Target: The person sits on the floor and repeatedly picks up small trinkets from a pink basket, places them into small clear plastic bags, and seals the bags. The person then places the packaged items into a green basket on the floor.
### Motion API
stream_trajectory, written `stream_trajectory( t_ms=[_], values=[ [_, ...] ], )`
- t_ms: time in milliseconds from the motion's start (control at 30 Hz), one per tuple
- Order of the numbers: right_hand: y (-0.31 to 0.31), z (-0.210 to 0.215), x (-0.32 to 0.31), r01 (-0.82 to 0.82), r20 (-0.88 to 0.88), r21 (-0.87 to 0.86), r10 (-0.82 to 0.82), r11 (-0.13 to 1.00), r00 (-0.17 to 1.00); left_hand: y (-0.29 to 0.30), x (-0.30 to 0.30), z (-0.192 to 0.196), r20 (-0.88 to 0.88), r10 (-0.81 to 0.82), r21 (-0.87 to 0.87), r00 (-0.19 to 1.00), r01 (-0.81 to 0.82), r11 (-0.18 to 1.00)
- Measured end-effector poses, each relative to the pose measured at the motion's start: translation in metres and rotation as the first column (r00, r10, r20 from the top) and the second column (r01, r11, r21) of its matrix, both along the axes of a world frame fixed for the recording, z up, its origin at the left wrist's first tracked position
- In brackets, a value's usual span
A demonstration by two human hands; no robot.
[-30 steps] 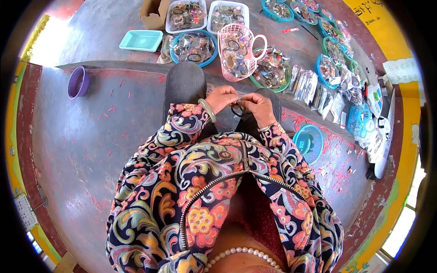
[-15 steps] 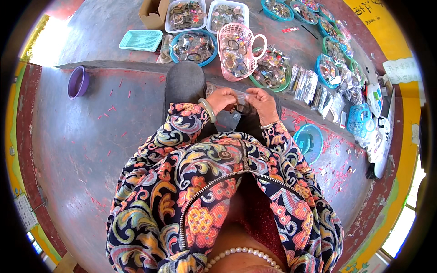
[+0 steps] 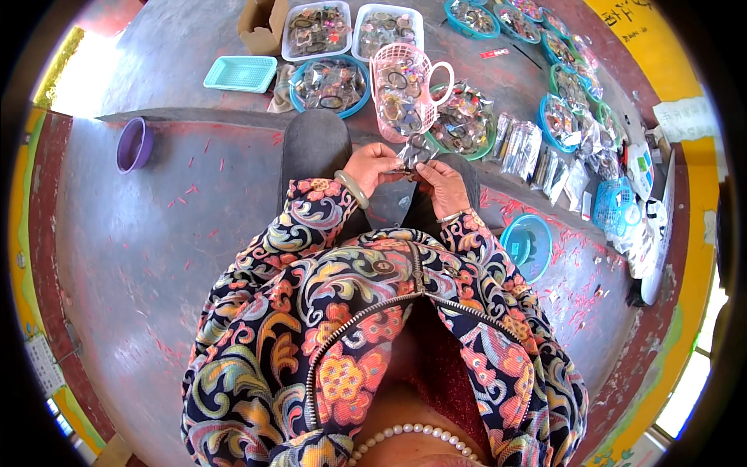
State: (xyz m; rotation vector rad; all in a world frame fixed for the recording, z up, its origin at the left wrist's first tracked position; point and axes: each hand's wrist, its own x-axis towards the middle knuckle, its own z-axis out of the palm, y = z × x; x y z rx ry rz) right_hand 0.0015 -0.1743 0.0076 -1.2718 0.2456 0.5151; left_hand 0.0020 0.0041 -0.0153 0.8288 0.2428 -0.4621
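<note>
My left hand (image 3: pixel 373 166) and my right hand (image 3: pixel 440 181) meet above my knees, and both pinch a small clear plastic packet (image 3: pixel 413 156) with dark pieces inside. A pale green bangle sits on my left wrist. Just beyond the packet stands a pink plastic basket (image 3: pixel 405 89) with a handle, filled with small packed items. My patterned sleeves and jacket fill the lower half of the view.
Round blue and green baskets (image 3: pixel 331 82) and white trays (image 3: pixel 315 29) of packed trinkets lie ahead and along the right. A turquoise bowl (image 3: pixel 526 245) sits by my right elbow, a purple bowl (image 3: pixel 135 145) far left, a flat teal basket (image 3: pixel 240 73) ahead left. The floor is grey concrete.
Both hands have shifted slightly forward and up toward the pink basket, still working the small packet between the fingers.
</note>
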Motion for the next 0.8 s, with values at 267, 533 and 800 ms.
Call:
stream_trajectory(
  t_ms=[267, 533, 800],
  values=[
    [-0.001, -0.008, 0.001, 0.073, 0.109, -0.029, -0.07, 0.997, 0.992, -0.003, -0.001, -0.001, 0.026, 0.006, 0.014, 1.0, -0.006, 1.0],
    [0.004, 0.001, 0.001, 0.051, 0.187, 0.033, -0.056, 0.998, 0.981, -0.002, -0.003, 0.014, -0.02, -0.079, 0.047, 0.997, 0.08, 0.996],
    [0.004, -0.002, 0.001, 0.052, 0.195, 0.034, -0.058, 0.998, 0.979, -0.002, -0.003, 0.008, -0.053, -0.225, 0.081, 0.973, 0.228, 0.97]
  ],
)
